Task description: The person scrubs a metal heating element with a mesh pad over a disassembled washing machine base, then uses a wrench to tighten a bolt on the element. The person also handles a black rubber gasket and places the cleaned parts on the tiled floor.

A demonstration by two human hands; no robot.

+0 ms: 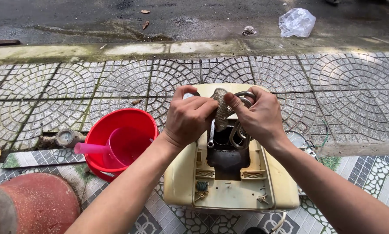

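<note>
as both hands (222, 117) grip, mesh (222, 113) hangs

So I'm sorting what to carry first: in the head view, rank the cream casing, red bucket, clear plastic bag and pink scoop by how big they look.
1. cream casing
2. red bucket
3. pink scoop
4. clear plastic bag

The bag lies farthest from the camera, so its rank against the scoop is unsure.
</note>
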